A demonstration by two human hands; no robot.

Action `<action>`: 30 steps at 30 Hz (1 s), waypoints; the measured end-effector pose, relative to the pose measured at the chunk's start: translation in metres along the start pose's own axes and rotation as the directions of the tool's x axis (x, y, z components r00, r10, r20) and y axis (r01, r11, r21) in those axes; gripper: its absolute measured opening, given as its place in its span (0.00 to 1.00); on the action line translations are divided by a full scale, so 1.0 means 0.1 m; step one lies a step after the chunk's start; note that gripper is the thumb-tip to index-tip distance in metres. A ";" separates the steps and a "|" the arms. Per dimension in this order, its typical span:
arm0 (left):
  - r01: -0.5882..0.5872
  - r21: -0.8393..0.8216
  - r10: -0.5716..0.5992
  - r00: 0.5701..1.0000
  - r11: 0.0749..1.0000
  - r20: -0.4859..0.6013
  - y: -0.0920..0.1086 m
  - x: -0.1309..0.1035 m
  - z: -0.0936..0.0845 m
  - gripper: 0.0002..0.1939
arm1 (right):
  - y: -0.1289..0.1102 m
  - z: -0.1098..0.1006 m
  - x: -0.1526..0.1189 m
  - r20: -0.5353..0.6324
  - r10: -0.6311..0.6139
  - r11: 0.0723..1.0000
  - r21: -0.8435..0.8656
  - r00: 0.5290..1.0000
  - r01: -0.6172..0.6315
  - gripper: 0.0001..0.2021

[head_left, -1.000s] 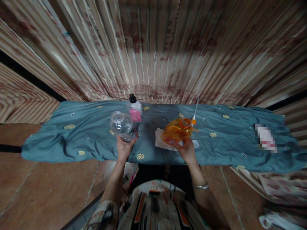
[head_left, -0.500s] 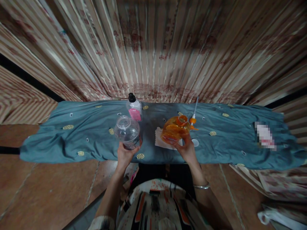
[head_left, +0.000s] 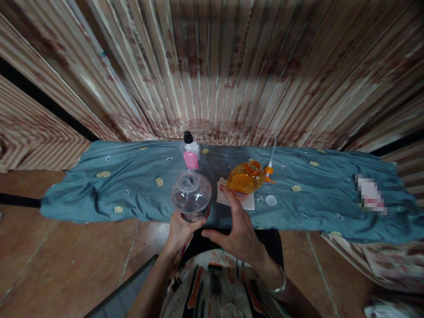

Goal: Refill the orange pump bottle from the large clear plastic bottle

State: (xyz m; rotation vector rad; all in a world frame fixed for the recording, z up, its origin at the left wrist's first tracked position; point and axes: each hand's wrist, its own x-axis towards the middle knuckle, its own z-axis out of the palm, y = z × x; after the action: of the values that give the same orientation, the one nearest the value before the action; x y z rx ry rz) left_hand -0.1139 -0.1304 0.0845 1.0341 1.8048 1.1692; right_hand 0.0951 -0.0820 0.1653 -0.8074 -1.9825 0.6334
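My left hand (head_left: 180, 232) holds a clear plastic bottle (head_left: 191, 195) from below, its open neck toward me, in front of the table edge. My right hand (head_left: 236, 229) is open with fingers spread, just right of the clear bottle and holding nothing. An orange bottle (head_left: 245, 179) with an open neck stands on a white cloth (head_left: 247, 202) on the blue-green tablecloth (head_left: 126, 181), beyond my right fingertips. An orange pump head with a white tube (head_left: 270, 161) lies right of it. A round white cap (head_left: 270, 200) lies nearby.
A small clear bottle with a black cap and pink label (head_left: 191, 152) stands at the table's back edge. A striped curtain (head_left: 212, 70) hangs behind the table. A blurred-out patch (head_left: 369, 194) lies on the cloth at right. The tiled floor (head_left: 59, 260) is to the left.
My right hand has let go of the orange bottle and drawn back toward me, open. My left hand has brought the clear bottle rightward and closer to me.
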 end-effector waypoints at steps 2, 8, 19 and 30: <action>-0.009 -0.030 0.012 0.996 1.000 0.086 0.11 -0.07 0.01 0.19 | -0.01 0.16 0.14 0.102 0.063 0.990 0.120 0.993 -0.075 0.69; 0.003 -0.199 0.026 0.989 0.980 0.143 0.34 -0.19 -0.09 0.22 | -0.12 0.31 0.41 0.149 0.149 0.906 0.375 0.978 -0.195 0.65; 0.284 -0.719 -0.310 0.946 0.635 0.100 0.46 -0.28 0.13 0.43 | -0.40 0.20 0.51 -0.004 0.317 0.755 0.606 0.949 -0.249 0.50; 0.424 -0.812 -0.428 0.871 0.401 0.243 0.32 -0.34 0.00 0.34 | -0.21 -0.14 0.15 -0.065 0.295 0.919 0.294 0.953 -0.264 0.57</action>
State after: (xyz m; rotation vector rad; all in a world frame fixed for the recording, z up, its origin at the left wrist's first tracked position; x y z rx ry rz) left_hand -0.0923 -0.1529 0.1196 -0.0488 1.0837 1.4472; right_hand 0.0953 -0.0833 0.1945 -0.9334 -1.6419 0.9942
